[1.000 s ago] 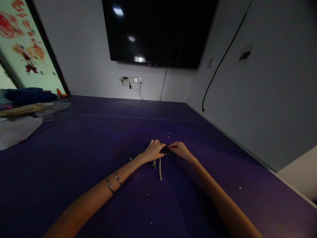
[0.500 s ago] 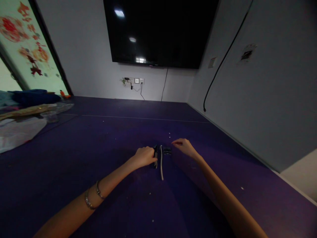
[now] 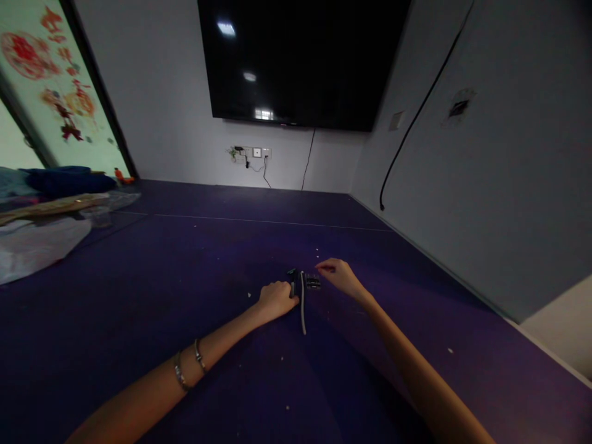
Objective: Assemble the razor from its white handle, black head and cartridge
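My left hand (image 3: 276, 298) is closed around a dark hand tool with a greyish edge (image 3: 293, 285); its kind is mostly hidden by my fingers. Just right of the tool, a short pale cable (image 3: 303, 308) lies lengthwise on the purple surface, its far end close to the tool. A small dark rectangular piece (image 3: 313, 282) with light marks sits to the right of the cable. Above and right of that piece, my right hand (image 3: 340, 275) is closed in a pinch, fingertips together. Anything between those fingertips is too small to make out.
Pale specks (image 3: 317, 253) dot the purple surface (image 3: 194, 265). Cloth and plastic bags (image 3: 41, 243) are heaped at the left. A television (image 3: 300, 61) hangs on the far wall above sockets (image 3: 257, 152). A black cable (image 3: 411, 123) dangles along the right wall.
My left hand has shifted slightly right and nearer to me, and the dark tool has turned, now close against the cable. My right hand has moved a little left.
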A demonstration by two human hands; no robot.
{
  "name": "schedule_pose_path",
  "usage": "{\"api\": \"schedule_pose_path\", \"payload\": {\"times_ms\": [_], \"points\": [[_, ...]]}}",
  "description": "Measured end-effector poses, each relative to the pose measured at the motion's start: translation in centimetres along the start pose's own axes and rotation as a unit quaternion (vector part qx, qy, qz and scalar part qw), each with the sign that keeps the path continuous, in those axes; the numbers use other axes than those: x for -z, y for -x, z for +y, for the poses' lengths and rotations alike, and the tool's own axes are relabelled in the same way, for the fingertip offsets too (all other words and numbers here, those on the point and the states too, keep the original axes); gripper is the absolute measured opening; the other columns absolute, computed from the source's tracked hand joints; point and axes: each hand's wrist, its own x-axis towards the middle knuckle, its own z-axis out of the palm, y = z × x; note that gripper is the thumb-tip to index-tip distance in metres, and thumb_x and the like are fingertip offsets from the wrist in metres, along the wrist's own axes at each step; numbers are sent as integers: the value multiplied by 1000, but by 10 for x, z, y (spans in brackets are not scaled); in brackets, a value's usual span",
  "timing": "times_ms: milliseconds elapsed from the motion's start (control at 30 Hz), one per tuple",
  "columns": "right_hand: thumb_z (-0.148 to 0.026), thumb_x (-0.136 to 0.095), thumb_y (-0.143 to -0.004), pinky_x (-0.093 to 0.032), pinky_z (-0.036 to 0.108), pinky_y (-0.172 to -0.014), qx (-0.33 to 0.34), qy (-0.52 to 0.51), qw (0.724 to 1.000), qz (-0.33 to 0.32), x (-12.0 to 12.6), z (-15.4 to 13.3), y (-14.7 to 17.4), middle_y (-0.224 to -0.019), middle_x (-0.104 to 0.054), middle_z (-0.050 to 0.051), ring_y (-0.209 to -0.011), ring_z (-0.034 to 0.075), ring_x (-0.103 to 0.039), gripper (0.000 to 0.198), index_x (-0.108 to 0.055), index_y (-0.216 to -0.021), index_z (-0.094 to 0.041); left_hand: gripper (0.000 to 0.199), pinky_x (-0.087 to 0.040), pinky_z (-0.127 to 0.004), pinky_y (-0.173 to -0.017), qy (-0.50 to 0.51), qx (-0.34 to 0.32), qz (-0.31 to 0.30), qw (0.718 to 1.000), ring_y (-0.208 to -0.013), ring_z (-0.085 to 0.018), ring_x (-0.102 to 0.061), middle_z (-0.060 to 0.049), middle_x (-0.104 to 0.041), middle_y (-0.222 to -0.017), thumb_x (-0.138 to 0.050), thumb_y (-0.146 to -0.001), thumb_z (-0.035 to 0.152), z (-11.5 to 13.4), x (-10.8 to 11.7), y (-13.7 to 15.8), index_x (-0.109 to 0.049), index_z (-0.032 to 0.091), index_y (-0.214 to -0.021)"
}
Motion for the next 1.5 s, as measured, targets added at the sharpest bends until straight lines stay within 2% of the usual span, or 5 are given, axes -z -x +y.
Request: {"api": "schedule_pose_path", "payload": {"times_ms": [400, 633, 833, 1067, 1500], "points": [[-27, -68, -71, -53, 25, -54, -286, -425, 857, -60, -32, -54, 15, -70, -62, 1, -55, 10, -59, 40, -54, -106, -15, 31, -46, -30, -70, 40, -1, 91, 995, -82, -22, -64, -6, -69, -85, -42, -83, 40, 5, 27, 8, -67, 20, -82], [-22, -66, -68, -52, 24, -54, -269, -422, 866, -12, -28, -58, 23, -65, -61, -2, -52, 9, -57, 21, -55, -86, -18, 33, -45, -30, -69, 54, -48, 96, 993, -83, -21, -64, -6, -69, -88, -38, -86, 41, 25, 32, 19, -64, 21, -89], [-30, -56, -74, -52, 24, -56, -228, -132, 964, 41, 31, -6, 31, -80, -66, 2, -62, 12, -62, 28, -60, -98, -17, 37, -45, -29, -65, 50, -92, 49, 993, -77, -21, -65, -6, -68, -82, -39, -85, 46, 18, 22, 15, -65, 19, -80], [-18, -54, -64, -39, 20, -46, -265, 76, 959, 62, 101, 64, 57, -43, -53, -2, -48, 14, -56, 15, -68, -63, -13, 41, -47, -33, -66, -11, -64, 13, 998, -78, -24, -64, -10, -67, -83, -42, -82, 51, 8, 8, 12, -65, 17, -81], [-18, -55, -67, -37, 19, -50, -245, 266, 932, 15, 101, 96, 72, -57, -65, 6, -62, 18, -65, 16, -69, -60, -16, 38, -48, -36, -71, -40, -47, 24, 998, -85, -26, -64, -12, -68, -90, -38, -85, 41, 24, -1, 9, -67, 16, -88]]}}
